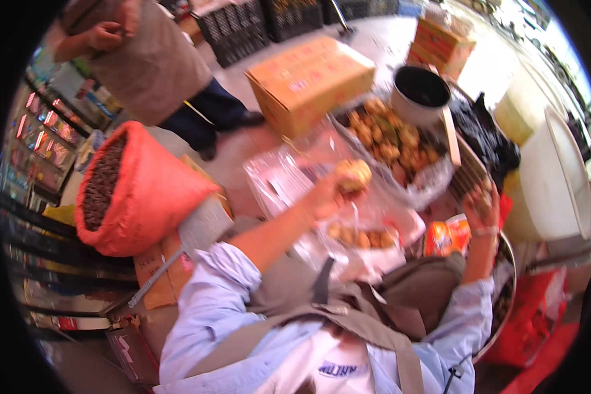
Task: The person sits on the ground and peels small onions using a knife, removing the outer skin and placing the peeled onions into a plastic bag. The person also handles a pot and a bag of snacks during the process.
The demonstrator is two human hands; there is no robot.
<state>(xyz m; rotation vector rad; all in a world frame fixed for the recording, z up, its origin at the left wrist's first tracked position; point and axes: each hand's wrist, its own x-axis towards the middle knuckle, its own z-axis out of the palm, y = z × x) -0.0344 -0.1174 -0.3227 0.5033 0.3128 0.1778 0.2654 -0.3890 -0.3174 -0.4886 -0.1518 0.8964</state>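
Observation:
My left hand grips a round, yellowish piece of produce, possibly a fruit or an onion. It is held above a plastic-covered surface in front of my lap. Just beyond is a plastic-lined crate of similar round yellow-brown pieces. My right hand is raised beside a dark slatted thing. Its fingers are blurred, and whether they hold something pale is unclear. Between my arms lies a clear plastic bag with several round brownish pieces. An orange printed packet sits left of my right wrist.
A white pot with a dark inside stands on the crate's far side. Behind is a cardboard box. To the left leans a red sack of small dark pieces. Another person stands beyond it. Large white tubs stand right.

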